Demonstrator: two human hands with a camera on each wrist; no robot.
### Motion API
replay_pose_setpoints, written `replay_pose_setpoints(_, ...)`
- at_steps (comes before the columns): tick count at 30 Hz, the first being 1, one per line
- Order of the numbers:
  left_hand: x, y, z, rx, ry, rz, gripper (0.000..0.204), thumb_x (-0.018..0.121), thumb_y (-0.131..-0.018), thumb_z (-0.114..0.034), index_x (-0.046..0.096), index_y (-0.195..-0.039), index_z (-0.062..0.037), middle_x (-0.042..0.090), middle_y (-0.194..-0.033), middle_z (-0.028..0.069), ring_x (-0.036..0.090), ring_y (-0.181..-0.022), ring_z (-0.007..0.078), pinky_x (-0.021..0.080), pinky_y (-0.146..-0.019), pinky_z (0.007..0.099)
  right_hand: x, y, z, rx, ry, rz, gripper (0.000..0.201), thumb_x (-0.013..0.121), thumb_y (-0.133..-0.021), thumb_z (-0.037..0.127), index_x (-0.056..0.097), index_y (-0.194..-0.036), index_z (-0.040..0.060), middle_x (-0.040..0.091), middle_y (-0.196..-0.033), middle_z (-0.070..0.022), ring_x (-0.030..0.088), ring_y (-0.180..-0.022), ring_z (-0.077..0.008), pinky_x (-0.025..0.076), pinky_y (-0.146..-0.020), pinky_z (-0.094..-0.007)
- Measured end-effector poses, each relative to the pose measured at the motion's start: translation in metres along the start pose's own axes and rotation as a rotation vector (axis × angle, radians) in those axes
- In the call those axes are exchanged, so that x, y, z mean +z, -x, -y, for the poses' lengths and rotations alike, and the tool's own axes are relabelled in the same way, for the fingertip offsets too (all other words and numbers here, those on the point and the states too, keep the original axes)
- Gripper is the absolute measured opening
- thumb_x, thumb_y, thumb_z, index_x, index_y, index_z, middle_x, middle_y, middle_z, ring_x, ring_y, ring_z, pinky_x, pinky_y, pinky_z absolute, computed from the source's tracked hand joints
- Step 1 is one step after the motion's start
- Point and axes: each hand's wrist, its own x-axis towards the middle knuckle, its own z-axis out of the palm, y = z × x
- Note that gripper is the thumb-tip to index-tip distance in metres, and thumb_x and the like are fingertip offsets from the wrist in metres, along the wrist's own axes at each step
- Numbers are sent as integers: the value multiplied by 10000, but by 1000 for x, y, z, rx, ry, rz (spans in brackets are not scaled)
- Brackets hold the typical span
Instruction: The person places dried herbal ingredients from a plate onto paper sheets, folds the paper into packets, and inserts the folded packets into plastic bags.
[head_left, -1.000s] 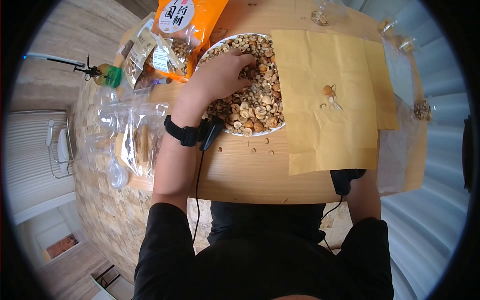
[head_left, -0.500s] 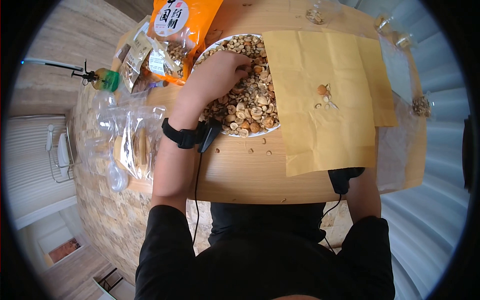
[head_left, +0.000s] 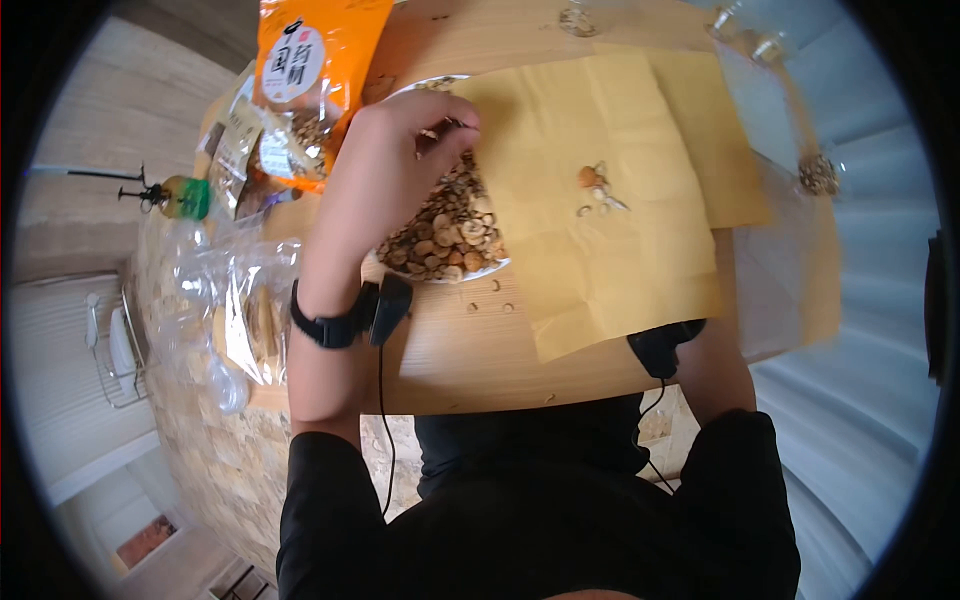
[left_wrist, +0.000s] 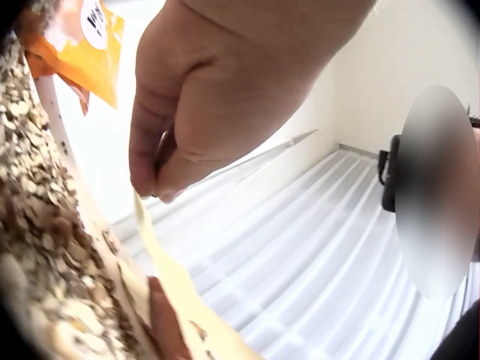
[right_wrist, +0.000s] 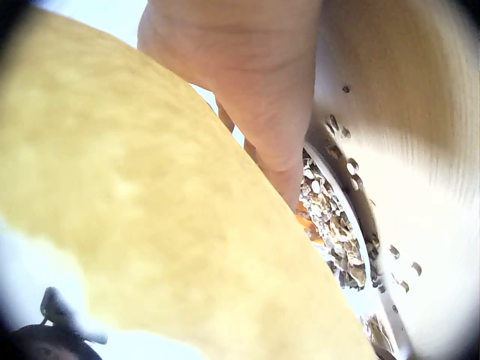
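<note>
Pinched fingertips of my left hand hold small dried pieces, partly hidden by the fingers. That hand is above the plate of mixed dried slices, with its fingertips at the left edge of a yellow kraft paper sheet. On the sheet lies a small pile with one orange-brown round piece and pale bits. My right hand is under the sheet, hidden from the head view, with its fingers stretched beneath the paper. Its fingertips show below the paper in the left wrist view.
An orange printed bag stands behind the plate at the left. Clear plastic packaging and a green spray bottle are further left. Another kraft sheet lies right. Clear jars stand at the back; loose bits lie in front.
My left hand has risen out of the dried slices with pieces between its fingers, toward the paper's edge. The paper sheet now overlaps more of the plate; the head view has shifted.
</note>
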Motion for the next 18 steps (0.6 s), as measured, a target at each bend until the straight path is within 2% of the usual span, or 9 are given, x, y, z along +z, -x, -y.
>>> replay_pose_setpoints(2, 10, 6, -21, 26, 88, 2, 119, 662, -806, -11, 642, -921, 10, 659, -874, 102, 644, -755, 220, 516, -673, 281, -3, 7, 8, -19, -1, -18, 657, 385, -938, 572, 467, -1300, 30, 511, -1292, -130, 486, -1179, -247, 414, -972, -396)
replay_pose_setpoints(4, 24, 10, -37, 261, 37, 6, 130, 670, -801, -16, 642, -927, 3, 655, -890, 110, 647, -776, 250, 521, -695, 308, -5, 14, 12, -28, -12, -32, 660, 383, -938, 574, 465, -1304, 31, 510, -1296, -130, 485, -1182, -248, 414, -974, -397)
replay_pose_setpoints(5, 32, 10, -39, 262, 40, 12, 130, 670, -801, -16, 642, -927, 3, 655, -890, 110, 647, -776, 250, 521, -695, 308, -5, 16, 12, -28, -20, -34, 662, 382, -938, 575, 465, -1305, 31, 509, -1298, -131, 484, -1184, -248, 413, -975, -398)
replay_pose_setpoints(8, 54, 13, -37, 310, 7, 140, 149, 659, -804, -21, 641, -952, -6, 642, -954, 137, 628, -859, 323, 521, -740, 345, -4, 17, 13, -27, -40, -25, 666, 380, -938, 578, 462, -1310, 31, 506, -1304, -132, 482, -1189, -250, 413, -978, -399)
replay_pose_setpoints(11, 68, 13, -34, 295, 9, 133, 162, 651, -808, -16, 638, -970, -8, 639, -984, 138, 632, -868, 316, 521, -746, 354, -4, 21, 18, -40, -62, -20, 671, 377, -938, 581, 459, -1315, 32, 504, -1310, -133, 481, -1195, -252, 412, -981, -400)
replay_pose_setpoints(15, 60, 13, -38, 254, 49, 154, 175, 621, -816, 18, 632, -990, -2, 633, -1012, 141, 629, -884, 316, 515, -780, 348, -4, 25, 20, -54, -100, -7, 678, 374, -938, 586, 455, -1321, 32, 501, -1318, -134, 478, -1202, -254, 410, -985, -402)
replay_pose_setpoints(17, 55, 10, -35, 299, 16, 76, 170, 590, -826, 48, 632, -979, -13, 640, -1017, 114, 629, -886, 253, 506, -763, 304, -2, 24, 23, -61, -116, 8, 681, 373, -938, 588, 453, -1324, 33, 499, -1322, -135, 477, -1205, -255, 410, -987, -403)
replay_pose_setpoints(18, 51, 10, -35, 307, 11, 78, 170, 590, -826, 48, 632, -979, -13, 640, -1017, 114, 629, -886, 253, 506, -763, 304, 0, 24, 25, -65, -123, 16, 683, 372, -938, 589, 452, -1325, 33, 498, -1324, -135, 476, -1207, -256, 410, -988, -403)
